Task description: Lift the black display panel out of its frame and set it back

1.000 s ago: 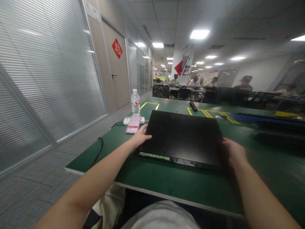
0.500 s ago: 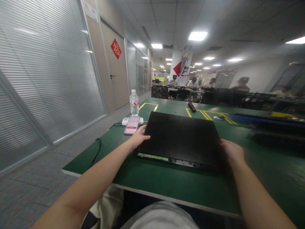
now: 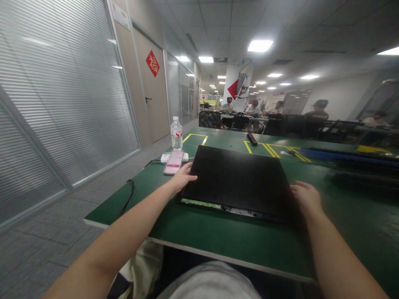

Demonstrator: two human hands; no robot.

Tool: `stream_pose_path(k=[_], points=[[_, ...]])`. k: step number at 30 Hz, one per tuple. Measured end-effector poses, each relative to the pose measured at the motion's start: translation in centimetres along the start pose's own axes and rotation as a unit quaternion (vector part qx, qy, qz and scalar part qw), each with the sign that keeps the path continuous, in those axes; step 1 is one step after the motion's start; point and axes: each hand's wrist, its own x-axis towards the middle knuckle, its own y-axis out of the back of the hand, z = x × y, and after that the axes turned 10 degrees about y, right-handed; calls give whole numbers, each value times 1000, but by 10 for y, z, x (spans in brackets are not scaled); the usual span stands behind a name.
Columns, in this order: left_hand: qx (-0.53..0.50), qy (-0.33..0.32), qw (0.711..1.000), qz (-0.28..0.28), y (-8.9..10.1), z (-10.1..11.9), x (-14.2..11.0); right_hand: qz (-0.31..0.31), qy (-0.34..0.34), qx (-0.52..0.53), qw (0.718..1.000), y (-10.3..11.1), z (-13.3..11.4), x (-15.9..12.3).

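A black flat display panel (image 3: 238,178) lies on the green table in front of me, slightly tilted in view. Along its near edge a green circuit strip (image 3: 201,204) is exposed. My left hand (image 3: 183,177) grips the panel's left edge, thumb on the top face and fingers at the side. At the right edge is my right hand (image 3: 307,199), its fingers apart and partly hidden in shade; it is very near the panel and no firm hold shows.
A water bottle (image 3: 176,133), a phone (image 3: 173,162) and a white power strip (image 3: 186,157) stand at the left back. A dark bar-shaped object (image 3: 252,139) lies farther off. At right is a blue tray (image 3: 343,153). A black cable (image 3: 129,195) lies near the left table edge.
My right hand's fingers have come off the panel's right edge and spread slightly. My left hand keeps its hold. The panel stays about where it was.
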Motion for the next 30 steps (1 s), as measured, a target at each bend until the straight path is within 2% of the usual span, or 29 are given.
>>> stream_pose_path(k=[5, 9, 20, 25, 30], points=[[7, 10, 1000, 3, 3, 0, 0, -1, -67, 58, 996, 0, -14, -7], [-6, 18, 1000, 4, 3, 2, -1, -4, -89, 92, 992, -1, -28, -16], [-26, 47, 998, 18, -1, 17, -8, -72, -5, 7, 997, -2, -14, -10], [-9, 40, 999, 36, -4, 21, -10, -94, -6, 45, 995, -4, -26, -18], [3, 52, 997, 57, -5, 22, -11, -114, -13, 37, 993, -3, -38, -25]])
